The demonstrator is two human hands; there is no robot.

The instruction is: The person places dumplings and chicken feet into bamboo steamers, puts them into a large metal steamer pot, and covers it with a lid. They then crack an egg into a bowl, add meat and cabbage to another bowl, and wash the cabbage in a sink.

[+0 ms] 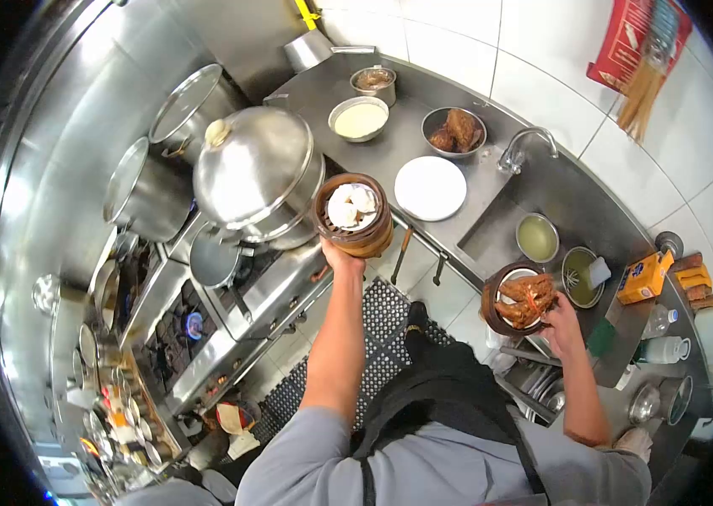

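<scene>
The left hand grips a wooden steamer of white buns at twelve o'clock, the right hand a round basket of brown pieces between three and four, both seemingly filled, neither set down.

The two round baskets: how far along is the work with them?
Filling looks done: the left basket holds white buns, the right basket reddish-brown food. In hand: both, one in the left hand, one in the right hand. Probably left: setting them down, since a hand holds each.
</scene>
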